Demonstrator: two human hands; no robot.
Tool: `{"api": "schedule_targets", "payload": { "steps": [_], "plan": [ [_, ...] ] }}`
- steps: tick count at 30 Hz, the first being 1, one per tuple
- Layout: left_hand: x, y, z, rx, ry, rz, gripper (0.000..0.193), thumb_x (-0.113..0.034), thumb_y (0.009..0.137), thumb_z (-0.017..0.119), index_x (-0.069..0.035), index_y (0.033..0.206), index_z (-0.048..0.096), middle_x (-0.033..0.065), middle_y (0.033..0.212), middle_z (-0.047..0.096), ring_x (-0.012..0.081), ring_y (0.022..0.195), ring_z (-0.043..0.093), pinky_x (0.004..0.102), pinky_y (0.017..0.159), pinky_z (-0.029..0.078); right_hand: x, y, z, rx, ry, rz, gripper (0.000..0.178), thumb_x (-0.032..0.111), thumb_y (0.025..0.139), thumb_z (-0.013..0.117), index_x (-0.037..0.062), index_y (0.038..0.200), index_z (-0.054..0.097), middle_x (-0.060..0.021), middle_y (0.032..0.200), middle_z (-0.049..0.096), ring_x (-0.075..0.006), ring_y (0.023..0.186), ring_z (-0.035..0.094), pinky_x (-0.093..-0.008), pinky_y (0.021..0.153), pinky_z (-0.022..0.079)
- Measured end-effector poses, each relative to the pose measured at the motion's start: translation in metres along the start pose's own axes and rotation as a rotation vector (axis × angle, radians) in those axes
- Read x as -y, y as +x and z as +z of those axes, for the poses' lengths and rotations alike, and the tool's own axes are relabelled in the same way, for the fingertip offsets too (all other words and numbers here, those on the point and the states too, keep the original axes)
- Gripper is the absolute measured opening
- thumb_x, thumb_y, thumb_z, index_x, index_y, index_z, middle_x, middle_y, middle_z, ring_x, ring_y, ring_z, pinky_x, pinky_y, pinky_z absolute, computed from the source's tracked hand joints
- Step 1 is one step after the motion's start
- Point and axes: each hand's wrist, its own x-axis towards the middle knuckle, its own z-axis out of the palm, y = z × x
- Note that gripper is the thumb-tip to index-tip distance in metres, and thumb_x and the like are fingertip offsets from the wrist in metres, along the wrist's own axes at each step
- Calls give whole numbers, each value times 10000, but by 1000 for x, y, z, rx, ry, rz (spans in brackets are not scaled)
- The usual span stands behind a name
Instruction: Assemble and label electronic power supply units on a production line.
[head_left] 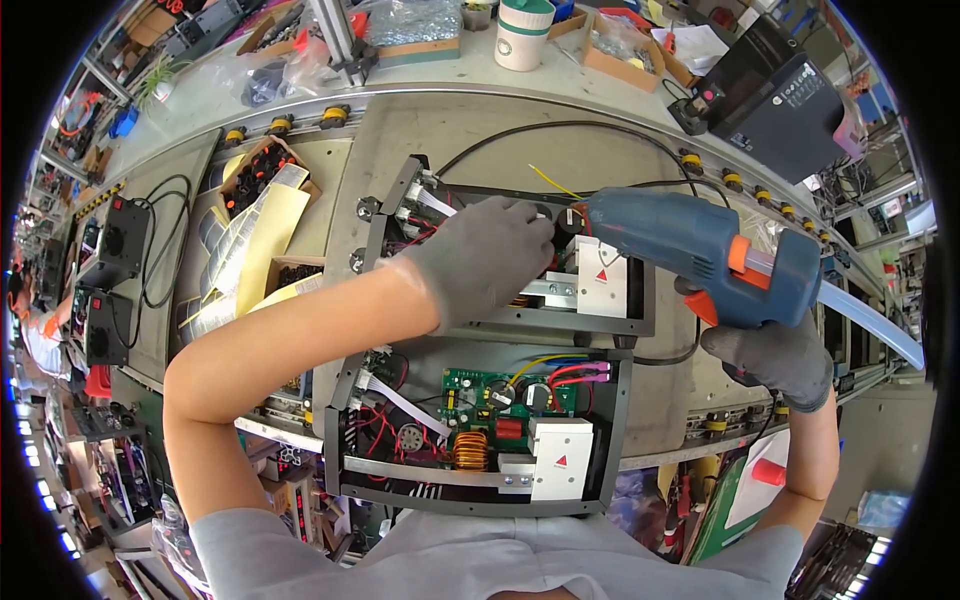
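Observation:
Gripped by its handle in my gloved right hand (775, 362) is a blue and orange hot glue gun (665, 235). A pale glue stick (872, 322) sticks out of its back. The nozzle points left, beside a black cylindrical part (568, 224) inside the far open metal case (640, 320). My gloved left hand (490, 255) reaches over that case. Its fingers are bent together next to the black part, and what they hold is hidden. Nearer to me lies a second open case (610, 445) with a green circuit board (465, 385), a copper coil (470, 450) and a white plate (565, 450).
Cardboard boxes of small black parts (262, 175) and yellowish sheets (285, 215) lie left of the cases. A black cable (560, 124) loops behind the far case. At the back stand a white cup (522, 40) and a black machine (785, 105). Black units (105, 240) sit far left.

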Motion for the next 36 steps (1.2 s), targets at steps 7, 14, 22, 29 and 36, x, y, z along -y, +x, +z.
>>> {"api": "schedule_targets", "payload": {
  "steps": [7,14,22,29,36],
  "plan": [
    [22,-3,11,46,-365,3,388,-112,785,561,-98,1173,557,95,1260,445,277,1133,494,355,949,422,-15,1,0,-31,272,-186,455,-8,610,672,34,1062,631,-37,936,662,-89,766,590,-239,661,484],
    [27,-7,20,-68,-236,-7,320,-292,897,503,-88,1129,586,112,1254,444,285,1093,504,350,947,414,-22,6,-1,-22,279,-184,452,7,611,646,41,1062,633,-40,950,666,-96,811,602,-247,701,493],
    [9,5,2,178,-368,-271,418,-356,897,496,34,1005,603,112,1203,470,285,1118,471,384,899,432,-30,16,-8,169,198,-119,580,31,670,644,39,1220,461,-26,1142,531,-136,1071,480,-303,959,382],
    [14,1,11,170,-227,-146,383,-355,931,434,-29,1007,619,138,1178,487,324,1051,503,415,894,420,-33,16,-1,-7,260,-167,417,33,612,654,68,1027,667,-6,823,653,-61,637,549,-236,567,469],
    [21,13,14,243,-434,-239,362,-360,946,392,-102,1024,633,138,1134,546,335,1058,509,417,899,417,-29,9,-7,-10,249,-97,440,39,613,657,61,1052,652,-11,845,653,-68,640,551,-237,565,471]
  ]
}}
